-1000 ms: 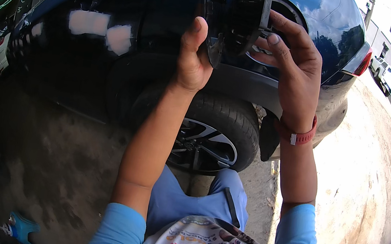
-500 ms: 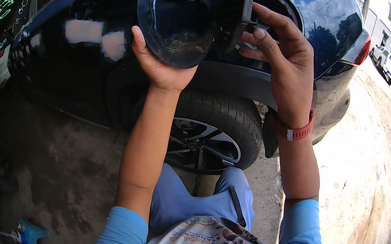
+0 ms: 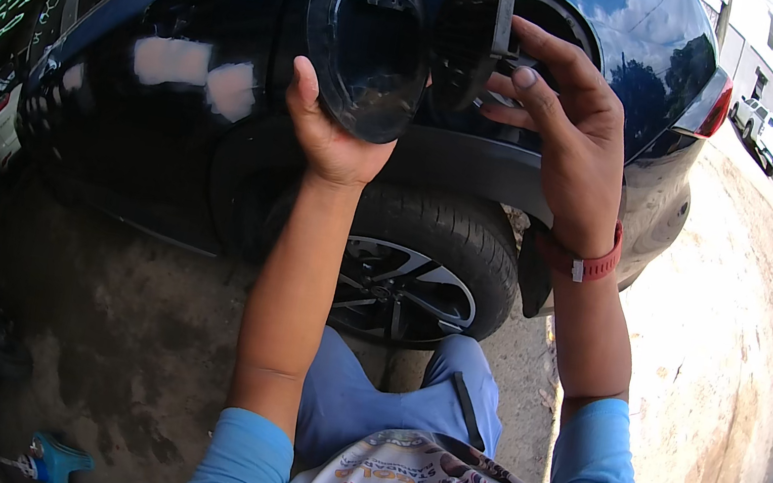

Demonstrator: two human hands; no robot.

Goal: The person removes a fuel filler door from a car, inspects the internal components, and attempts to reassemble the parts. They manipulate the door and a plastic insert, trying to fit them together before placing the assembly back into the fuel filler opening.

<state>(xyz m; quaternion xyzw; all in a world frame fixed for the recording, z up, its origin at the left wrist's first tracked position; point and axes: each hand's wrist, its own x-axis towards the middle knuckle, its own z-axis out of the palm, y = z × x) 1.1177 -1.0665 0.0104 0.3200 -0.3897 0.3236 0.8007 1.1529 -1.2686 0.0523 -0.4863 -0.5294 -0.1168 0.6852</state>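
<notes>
A round black fuel door cover (image 3: 366, 44) rests in my left hand (image 3: 337, 139). My thumb stands along its left edge and the palm is under its lower rim; the fingers behind it are mostly hidden. Just right of the cover, the dark fuel flap (image 3: 467, 39) stands swung out beside the round filler recess (image 3: 570, 19) in the blue car's side. My right hand (image 3: 577, 135) grips the flap's bracket edge between thumb and fingers, with part of the recess hidden behind it. The cover's right edge lies close to the flap; I cannot tell whether they touch.
The blue car (image 3: 656, 42) fills the far side, with pale filler patches (image 3: 170, 61) on its dark panel. Below the recess is the rear wheel (image 3: 399, 288). A blue-green tool (image 3: 59, 462) lies on the floor at lower left. White vehicles (image 3: 762, 133) stand at far right.
My left hand has moved slightly right with the cover, which is turned more edge-on and sits closer to the flap. My right hand and the flap have shifted slightly right.
</notes>
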